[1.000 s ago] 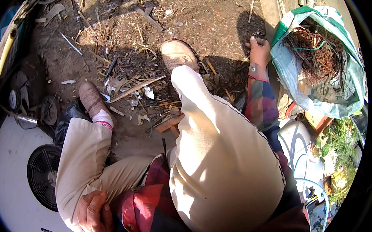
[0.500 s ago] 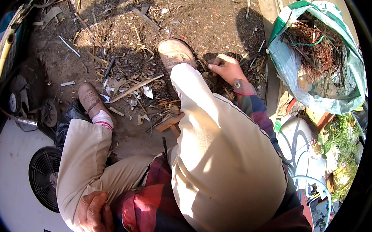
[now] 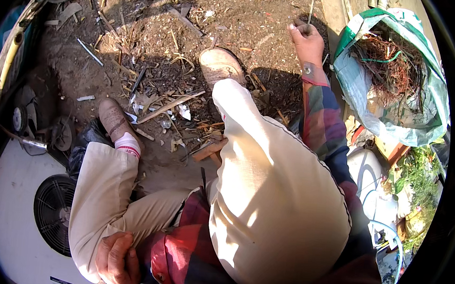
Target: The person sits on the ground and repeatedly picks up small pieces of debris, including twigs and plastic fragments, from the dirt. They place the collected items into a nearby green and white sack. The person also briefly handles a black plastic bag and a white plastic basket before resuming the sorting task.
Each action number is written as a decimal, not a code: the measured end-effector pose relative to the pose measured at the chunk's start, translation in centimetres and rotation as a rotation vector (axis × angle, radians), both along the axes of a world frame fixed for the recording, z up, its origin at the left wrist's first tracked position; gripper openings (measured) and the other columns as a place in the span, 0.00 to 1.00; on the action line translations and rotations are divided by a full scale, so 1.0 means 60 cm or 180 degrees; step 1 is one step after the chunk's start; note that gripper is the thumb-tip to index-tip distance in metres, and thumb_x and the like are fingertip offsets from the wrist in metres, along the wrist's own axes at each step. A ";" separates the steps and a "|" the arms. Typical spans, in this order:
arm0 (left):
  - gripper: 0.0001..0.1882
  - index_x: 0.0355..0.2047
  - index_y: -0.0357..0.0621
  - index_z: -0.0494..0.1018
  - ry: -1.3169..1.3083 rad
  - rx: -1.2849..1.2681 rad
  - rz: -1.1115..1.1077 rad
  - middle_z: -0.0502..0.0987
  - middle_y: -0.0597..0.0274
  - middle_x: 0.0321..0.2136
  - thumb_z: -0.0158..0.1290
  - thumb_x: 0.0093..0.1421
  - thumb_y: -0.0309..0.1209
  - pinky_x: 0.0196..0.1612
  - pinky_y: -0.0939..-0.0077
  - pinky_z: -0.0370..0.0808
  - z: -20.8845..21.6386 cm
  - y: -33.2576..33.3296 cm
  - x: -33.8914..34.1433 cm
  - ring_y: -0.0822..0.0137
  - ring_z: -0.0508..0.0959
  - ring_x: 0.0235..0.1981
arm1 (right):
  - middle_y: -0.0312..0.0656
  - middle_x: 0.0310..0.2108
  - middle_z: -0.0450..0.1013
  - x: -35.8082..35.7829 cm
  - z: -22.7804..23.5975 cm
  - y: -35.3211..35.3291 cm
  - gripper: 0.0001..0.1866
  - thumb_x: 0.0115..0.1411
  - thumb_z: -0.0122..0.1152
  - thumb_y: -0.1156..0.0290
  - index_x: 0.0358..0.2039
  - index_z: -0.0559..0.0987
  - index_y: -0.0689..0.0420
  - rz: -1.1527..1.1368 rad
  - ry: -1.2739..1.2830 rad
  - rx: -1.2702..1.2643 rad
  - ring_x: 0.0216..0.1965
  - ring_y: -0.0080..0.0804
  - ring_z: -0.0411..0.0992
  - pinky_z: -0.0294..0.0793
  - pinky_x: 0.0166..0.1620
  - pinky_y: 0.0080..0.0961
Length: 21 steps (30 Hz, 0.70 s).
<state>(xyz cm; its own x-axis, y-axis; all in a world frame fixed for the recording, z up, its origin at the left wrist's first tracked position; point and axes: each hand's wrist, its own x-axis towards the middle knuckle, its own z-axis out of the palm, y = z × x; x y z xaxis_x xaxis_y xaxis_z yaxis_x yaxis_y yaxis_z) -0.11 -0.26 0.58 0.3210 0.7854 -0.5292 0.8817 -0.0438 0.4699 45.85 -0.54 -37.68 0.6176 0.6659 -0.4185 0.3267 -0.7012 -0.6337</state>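
Thin stick [image 3: 311, 6] pinched in right hand [image 3: 305, 40], debris-filled sack [image 3: 393, 75] beside

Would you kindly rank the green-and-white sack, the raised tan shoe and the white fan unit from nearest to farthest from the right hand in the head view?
Measured from the right hand, which pinches a thin stick:
1. Green-and-white sack, just to its right.
2. Tan shoe, to its left, slightly lower.
3. White fan unit, far lower left.

Green-and-white sack [image 3: 425, 113], red plaid sleeve [image 3: 324, 123], cream trousers [image 3: 271, 200]
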 end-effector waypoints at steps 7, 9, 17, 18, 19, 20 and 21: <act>0.09 0.38 0.36 0.73 -0.0043 0.0021 0.0027 0.76 0.49 0.30 0.50 0.60 0.28 0.33 0.68 0.74 -0.002 -0.001 -0.009 0.58 0.76 0.28 | 0.45 0.41 0.78 -0.071 0.020 0.017 0.09 0.54 0.66 0.71 0.25 0.75 0.62 0.0132 0.1453 0.0359 0.36 0.27 0.74 0.74 0.38 0.22; 0.08 0.38 0.36 0.73 -0.0050 0.0015 0.0067 0.76 0.49 0.30 0.50 0.60 0.27 0.33 0.68 0.74 -0.001 -0.003 -0.013 0.57 0.76 0.28 | 0.51 0.44 0.75 -0.111 0.040 0.006 0.08 0.56 0.62 0.77 0.24 0.70 0.59 0.0955 0.2023 -0.0265 0.41 0.28 0.73 0.72 0.42 0.23; 0.09 0.37 0.36 0.74 -0.0039 -0.0031 0.0054 0.76 0.48 0.30 0.49 0.56 0.22 0.32 0.69 0.74 0.002 -0.001 -0.016 0.57 0.76 0.27 | 0.41 0.38 0.78 -0.103 -0.002 -0.011 0.15 0.54 0.66 0.69 0.40 0.78 0.62 0.1017 0.0338 0.0438 0.40 0.28 0.75 0.73 0.44 0.24; 0.09 0.37 0.36 0.74 -0.0112 -0.0020 0.0006 0.76 0.48 0.30 0.49 0.56 0.22 0.32 0.69 0.74 -0.004 0.004 -0.016 0.57 0.76 0.28 | 0.42 0.41 0.78 -0.077 -0.016 -0.015 0.15 0.54 0.66 0.69 0.40 0.77 0.63 0.0428 0.0628 0.0793 0.41 0.28 0.75 0.73 0.45 0.24; 0.09 0.37 0.36 0.73 -0.0105 -0.0010 0.0043 0.76 0.48 0.30 0.49 0.56 0.22 0.32 0.69 0.75 -0.003 0.002 -0.017 0.57 0.76 0.28 | 0.43 0.43 0.77 -0.065 -0.021 0.002 0.15 0.54 0.66 0.69 0.40 0.77 0.64 -0.0107 0.0970 0.1172 0.42 0.28 0.75 0.73 0.46 0.24; 0.09 0.37 0.36 0.73 -0.0101 -0.0001 0.0080 0.76 0.48 0.30 0.49 0.56 0.22 0.32 0.69 0.75 -0.003 -0.001 -0.019 0.57 0.76 0.28 | 0.47 0.48 0.74 -0.042 -0.010 0.005 0.14 0.54 0.66 0.68 0.36 0.77 0.65 -0.0030 0.0548 0.0823 0.46 0.31 0.74 0.72 0.47 0.25; 0.09 0.38 0.36 0.73 -0.0080 0.0004 0.0117 0.77 0.48 0.30 0.49 0.56 0.21 0.32 0.69 0.75 -0.001 -0.004 -0.019 0.57 0.76 0.28 | 0.49 0.50 0.72 -0.032 -0.008 0.011 0.12 0.53 0.66 0.68 0.30 0.77 0.64 0.0023 0.0362 0.1003 0.47 0.33 0.73 0.72 0.48 0.27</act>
